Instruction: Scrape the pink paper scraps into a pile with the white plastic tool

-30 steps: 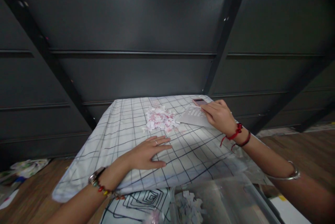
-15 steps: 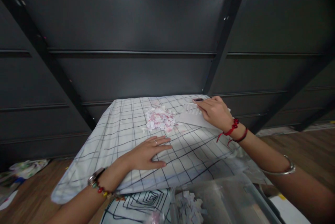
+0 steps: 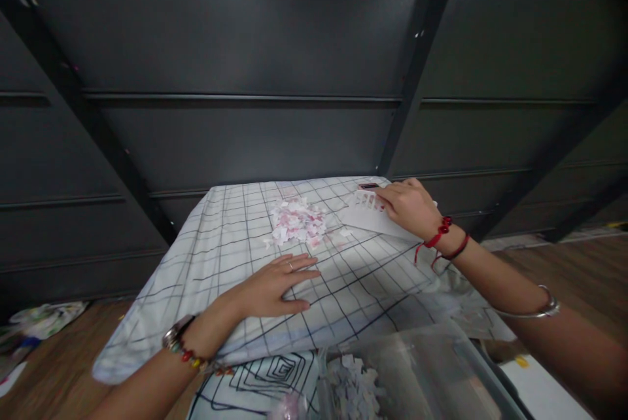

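A loose heap of white and pink paper scraps lies on the checked cloth. My left hand rests flat on the cloth in front of the heap, fingers spread, holding nothing. To the right of the heap, my right hand has its fingers bent over a white slotted piece with cutouts along its upper edge. The hand covers part of that piece, and its kind is unclear. Just beyond the fingertips sits a small dark flat item.
A clear plastic bin holding grey-white paper strips stands at the near edge. Beside it lies a small pink item. A dark panelled wall rises behind the cloth. Crumpled fabric is on the wooden floor at left.
My right hand has moved slightly right with the white slotted piece, away from the heap. A few scraps now show on the cloth between them. My left hand stays put.
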Motion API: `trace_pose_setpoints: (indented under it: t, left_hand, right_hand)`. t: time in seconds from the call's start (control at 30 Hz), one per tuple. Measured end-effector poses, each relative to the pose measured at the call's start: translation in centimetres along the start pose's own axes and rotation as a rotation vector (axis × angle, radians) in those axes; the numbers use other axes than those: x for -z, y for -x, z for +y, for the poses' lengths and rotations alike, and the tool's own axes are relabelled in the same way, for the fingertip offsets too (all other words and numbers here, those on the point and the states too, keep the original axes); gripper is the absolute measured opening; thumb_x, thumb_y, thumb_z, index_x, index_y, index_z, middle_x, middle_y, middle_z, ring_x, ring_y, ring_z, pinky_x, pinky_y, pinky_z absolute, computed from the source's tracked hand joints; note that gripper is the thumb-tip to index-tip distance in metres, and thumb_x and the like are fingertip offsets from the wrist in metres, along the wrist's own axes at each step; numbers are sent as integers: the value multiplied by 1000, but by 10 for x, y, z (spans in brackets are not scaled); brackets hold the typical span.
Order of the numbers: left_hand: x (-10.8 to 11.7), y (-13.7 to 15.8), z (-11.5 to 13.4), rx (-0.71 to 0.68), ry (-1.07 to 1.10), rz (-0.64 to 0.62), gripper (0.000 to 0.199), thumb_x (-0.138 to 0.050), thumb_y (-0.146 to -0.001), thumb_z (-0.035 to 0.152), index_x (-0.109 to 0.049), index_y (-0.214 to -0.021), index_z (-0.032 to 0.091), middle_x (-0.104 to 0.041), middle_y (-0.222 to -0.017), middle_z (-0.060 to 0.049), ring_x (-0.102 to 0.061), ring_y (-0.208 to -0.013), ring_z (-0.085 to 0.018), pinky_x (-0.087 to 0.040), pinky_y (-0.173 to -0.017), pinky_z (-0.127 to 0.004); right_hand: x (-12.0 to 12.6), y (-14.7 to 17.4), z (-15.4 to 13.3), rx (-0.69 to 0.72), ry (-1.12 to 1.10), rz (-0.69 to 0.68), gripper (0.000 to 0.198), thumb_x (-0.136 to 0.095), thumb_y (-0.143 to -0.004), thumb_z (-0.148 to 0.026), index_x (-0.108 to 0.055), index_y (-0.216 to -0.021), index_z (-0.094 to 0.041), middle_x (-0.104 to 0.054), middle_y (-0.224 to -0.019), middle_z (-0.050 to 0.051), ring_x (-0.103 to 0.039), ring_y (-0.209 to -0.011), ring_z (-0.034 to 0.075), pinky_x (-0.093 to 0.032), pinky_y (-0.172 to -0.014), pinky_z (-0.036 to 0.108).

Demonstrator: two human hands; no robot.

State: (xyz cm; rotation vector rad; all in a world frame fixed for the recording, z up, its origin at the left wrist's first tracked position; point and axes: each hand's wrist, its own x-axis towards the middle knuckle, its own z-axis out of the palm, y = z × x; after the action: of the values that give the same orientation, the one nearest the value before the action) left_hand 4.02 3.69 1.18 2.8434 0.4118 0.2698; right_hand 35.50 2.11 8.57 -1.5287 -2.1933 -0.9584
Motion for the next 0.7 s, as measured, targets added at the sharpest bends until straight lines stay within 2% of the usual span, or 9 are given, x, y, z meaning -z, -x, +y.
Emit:
trace_pose_setpoints:
  t: [0.17, 0.3, 0.47, 0.7]
  left_hand:
    - [1, 0, 1, -11, 4, 11, 53, -58, -82, 37, -38, -130, 27, -34, -140, -6, -31, -127, -24, -24, -104, -44]
    - [0, 0, 0, -12, 9, 10, 53, -58, -82, 37, -39, -130, 26, -34, -140, -6, -32, -127, -25, -24, -104, -45]
    - [-2, 0, -2, -22, 11, 26, 53, -58, -82, 36, -38, -130, 29, -33, -140, -5, -32, -126, -24, -25, -103, -44]
    - [-2, 0, -2, -31, 17, 45, 52, -59, -81, 35, -39, -129, 28, -36, -139, -5, -34, -125, -25, -27, -102, -44]
  right_hand:
    - [-2, 10, 9, 94, -101, -33, 23, -40, -82, -13, -63, -86, -16, -65, -75, 4, -56, -73, 16, -30, -71, 31]
    - [6, 21, 11, 148, -159, 21, 21, -42, -83, -14, -62, -83, -16, -64, -72, 3, -56, -73, 16, -33, -73, 31]
    - [9, 22, 9, 124, -189, 85, 21, -41, -85, -18, -62, -86, -18, -64, -73, 3, -56, -72, 16, -35, -73, 31]
    - [3, 31, 18, 133, -267, 27, 23, -38, -85, -17, -62, -86, -19, -66, -82, 4, -58, -79, 17, -36, -72, 32]
